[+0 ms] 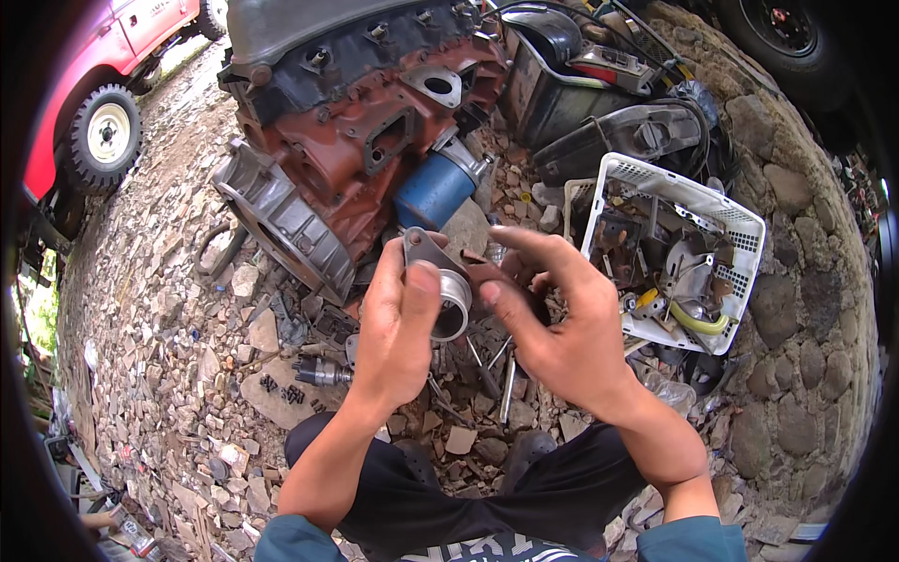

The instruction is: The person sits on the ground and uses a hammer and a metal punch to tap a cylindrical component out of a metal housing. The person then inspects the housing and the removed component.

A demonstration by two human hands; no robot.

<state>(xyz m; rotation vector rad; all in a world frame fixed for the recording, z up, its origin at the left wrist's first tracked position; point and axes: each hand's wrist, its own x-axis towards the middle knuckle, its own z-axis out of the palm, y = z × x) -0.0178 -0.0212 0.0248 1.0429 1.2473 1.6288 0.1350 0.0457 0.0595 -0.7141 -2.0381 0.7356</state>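
My left hand [398, 328] is closed around a grey metal flanged fitting [451, 304], its thumb pressed on the near side. The fitting has a round open collar facing right and a flat flange with a bolt hole at its upper end. Close on its right is my right hand [562, 318], index finger stretched out and thumb bent inward. A small dark brown piece [482, 270] shows between that thumb and fingers, against the flange; its kind is unclear. Just beyond both hands stands a rusty-red engine block [337, 155] with a blue oil filter [435, 194] on its side.
A white plastic basket [749, 245] of metal parts sits to the right. Behind it are a black bin [548, 103] and a dark casing [618, 140]. Tools [507, 386] lie on the stony ground between my legs. A stone wall [787, 328] rises right; a red vehicle [70, 80] stands far left.
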